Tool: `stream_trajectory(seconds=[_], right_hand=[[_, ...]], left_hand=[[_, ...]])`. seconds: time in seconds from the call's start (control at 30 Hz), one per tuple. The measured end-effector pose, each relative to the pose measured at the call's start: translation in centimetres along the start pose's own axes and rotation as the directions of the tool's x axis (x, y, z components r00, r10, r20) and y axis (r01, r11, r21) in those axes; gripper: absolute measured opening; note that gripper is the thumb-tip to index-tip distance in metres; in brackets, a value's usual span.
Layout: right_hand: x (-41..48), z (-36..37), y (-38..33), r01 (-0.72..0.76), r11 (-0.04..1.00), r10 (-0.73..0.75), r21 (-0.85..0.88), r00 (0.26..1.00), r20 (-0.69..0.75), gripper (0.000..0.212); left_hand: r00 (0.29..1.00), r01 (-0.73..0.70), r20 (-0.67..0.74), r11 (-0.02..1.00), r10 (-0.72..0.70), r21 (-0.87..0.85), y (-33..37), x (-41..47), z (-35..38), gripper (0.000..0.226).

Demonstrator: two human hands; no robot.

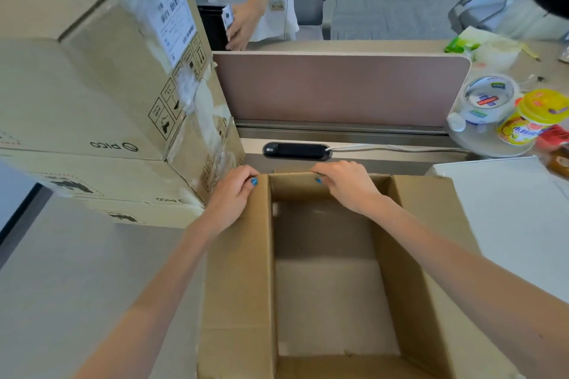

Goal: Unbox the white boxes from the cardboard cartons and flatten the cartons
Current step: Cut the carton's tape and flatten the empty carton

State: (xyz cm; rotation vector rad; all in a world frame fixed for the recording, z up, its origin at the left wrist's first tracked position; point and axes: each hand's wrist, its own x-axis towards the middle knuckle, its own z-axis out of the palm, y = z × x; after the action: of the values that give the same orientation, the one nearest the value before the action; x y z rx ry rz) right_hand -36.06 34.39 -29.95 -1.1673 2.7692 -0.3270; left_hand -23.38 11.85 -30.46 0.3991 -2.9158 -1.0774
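An open brown cardboard carton point(332, 301) stands on the desk in front of me, flaps spread outward, nothing visible inside. My left hand point(234, 194) grips the far left corner of its rim, fingers curled over the edge. My right hand point(348, 184) grips the far wall's top edge near the middle. A white box point(505, 215) lies flat on the desk to the right of the carton. Taped brown cartons point(92, 95) printed with a logo are stacked at the left, touching the open carton's corner.
A pink desk divider point(338, 86) runs behind the carton, with a black cable port point(295, 151) below it. Tape roll point(489, 98), a yellow-lidded jar point(529, 123) and clutter sit at the right. Another person's hand point(243, 24) holds a dark item beyond the divider.
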Motion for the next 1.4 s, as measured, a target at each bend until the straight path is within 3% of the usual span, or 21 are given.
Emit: stream_trajectory(seconds=[0.23,0.47,0.6,0.73,0.83,0.9,0.97,1.1,1.2,1.4], right_hand=[[-2.3,-6.3,-1.9,-0.046,0.947,0.073,0.319,0.995,-0.071,0.035],[-5.8,-12.4,-4.2,0.040,0.808,0.045,0.588,0.991,-0.128,0.028],[-8.7,-14.9,-5.7,0.062,0.891,-0.006,0.449,0.992,-0.127,0.053],[-11.5,-16.2,-6.4,0.142,0.919,-0.032,0.368,0.957,-0.290,0.035],[-13.0,-16.9,-6.8,0.141,0.924,-0.014,0.356,0.942,-0.336,0.022],[-13.7,-16.9,-6.9,0.134,0.913,0.013,0.384,0.934,-0.358,0.018],[-14.2,-16.9,-6.8,0.132,0.899,0.032,0.418,0.931,-0.364,0.017],[-15.6,-17.3,-6.5,0.150,0.890,0.037,0.431,0.918,-0.395,0.017],[-16.6,-17.9,-6.3,0.209,0.874,0.022,0.438,0.885,-0.465,0.015],[-18.6,-19.6,-5.2,0.324,0.739,0.081,0.591,0.827,-0.556,0.022]], left_hand=[[0.982,-0.072,-0.187,0.984,0.041,-0.160,6.4,-0.9,-3.9,0.016],[0.891,-0.236,-0.431,0.955,0.140,-0.178,13.7,-2.6,-7.4,0.015],[0.820,-0.332,-0.524,0.937,0.230,-0.107,17.2,-4.1,-7.7,0.014],[0.767,-0.390,-0.574,0.919,0.287,-0.061,20.0,-5.6,-7.9,0.014],[0.724,-0.400,-0.621,0.916,0.302,-0.021,22.0,-6.8,-7.8,0.010],[0.708,-0.417,-0.669,0.898,0.227,-0.137,23.4,-7.7,-7.9,0.017],[0.717,-0.417,-0.680,0.876,0.154,-0.241,24.3,-8.4,-8.5,0.032],[0.719,-0.389,-0.646,0.918,0.254,-0.071,23.8,-9.1,-9.4,0.032],[0.755,-0.399,-0.590,0.915,0.287,-0.065,23.6,-10.1,-10.1,0.031],[0.805,-0.391,-0.491,0.920,0.333,-0.017,23.1,-11.8,-11.7,0.032]])
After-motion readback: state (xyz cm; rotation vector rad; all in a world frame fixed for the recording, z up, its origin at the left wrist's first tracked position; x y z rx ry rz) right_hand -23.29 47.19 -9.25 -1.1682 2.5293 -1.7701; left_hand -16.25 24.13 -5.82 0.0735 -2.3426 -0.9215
